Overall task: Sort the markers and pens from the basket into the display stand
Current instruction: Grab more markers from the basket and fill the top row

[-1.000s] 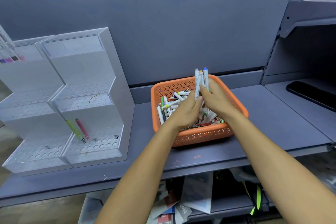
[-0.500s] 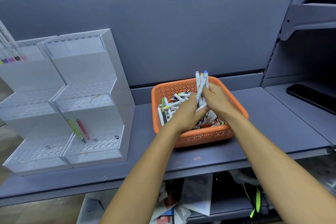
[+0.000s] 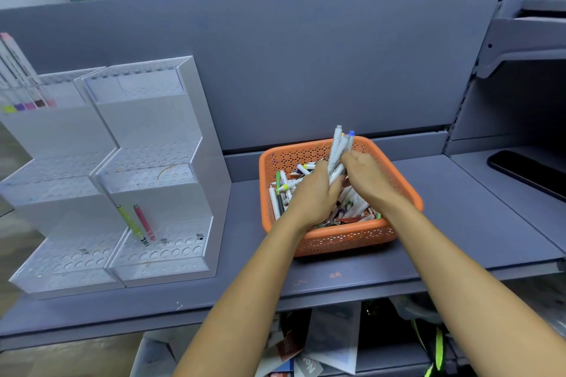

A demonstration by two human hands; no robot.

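An orange perforated basket (image 3: 343, 242) stands on the grey shelf, full of loose white pens and markers (image 3: 284, 190). Both my hands are inside it. My left hand (image 3: 312, 196) and my right hand (image 3: 367, 174) meet around a bunch of white pens (image 3: 338, 144) that sticks upright above the basket's far rim, one with a blue cap. Fingers of both hands curl on the bunch. At the left stands the clear tiered display stand (image 3: 153, 131). A green pen (image 3: 128, 220) and a pink pen (image 3: 144, 222) lean in its lowest tier.
A second clear stand (image 3: 46, 162) at the far left holds several coloured markers (image 3: 18, 79) in its top tier. A black phone (image 3: 526, 171) lies on the right shelf. A grey back panel rises behind the basket. Papers and a bag fill the space under the shelf.
Both hands stay in the basket around the upright bunch. They have closed in a little tighter on it, and the view has shifted slightly.
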